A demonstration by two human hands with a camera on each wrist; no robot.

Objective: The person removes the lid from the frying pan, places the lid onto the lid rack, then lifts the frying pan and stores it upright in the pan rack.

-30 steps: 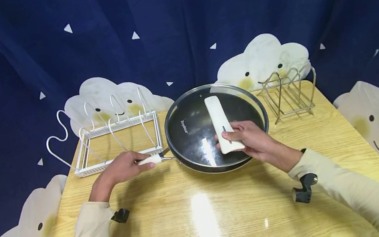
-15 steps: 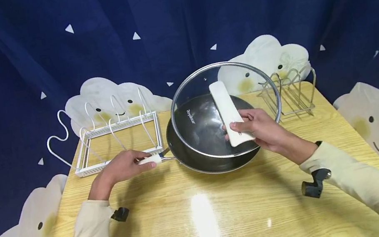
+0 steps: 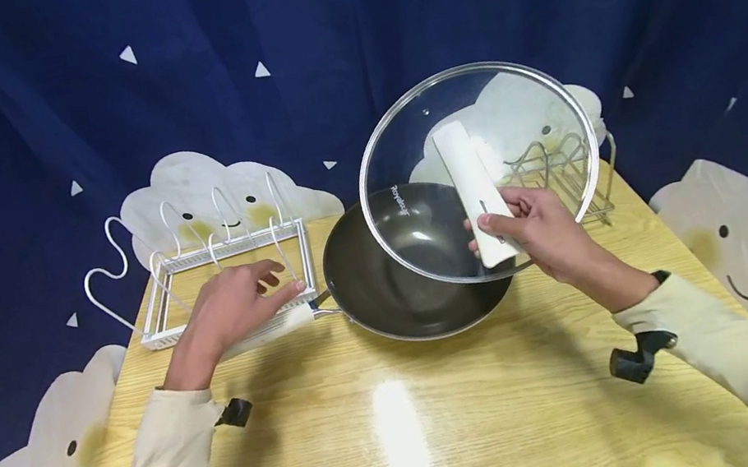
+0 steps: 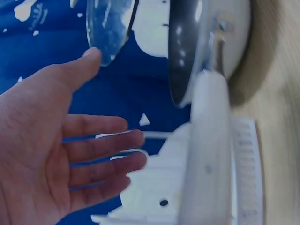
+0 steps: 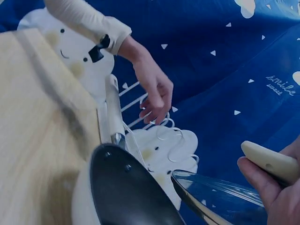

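A dark-lined frying pan [image 3: 415,293] with a pale outside sits on the table, its white handle [image 4: 208,150] pointing left. My left hand [image 3: 232,304] hovers just above that handle, fingers loosely spread and holding nothing; the left wrist view shows a gap between palm and handle. My right hand [image 3: 547,232] grips the lower end of the long white handle [image 3: 472,191] of a glass lid [image 3: 395,138]. The lid is held tilted above the pan's right side, apart from it. In the right wrist view the lid's rim [image 5: 187,192] stands clear of the pan.
A white wire rack [image 3: 164,304] stands at the table's back left, behind my left hand. At the back right is a smaller metal wire rack [image 3: 606,184], partly seen through the lid. A dark blue curtain [image 3: 337,23] with white clouds hangs behind the wooden table [image 3: 488,414].
The lid has risen off the pan and moved up and right in my right hand. My left hand has let go of the pan handle and lifted slightly. The pan has stayed in place.
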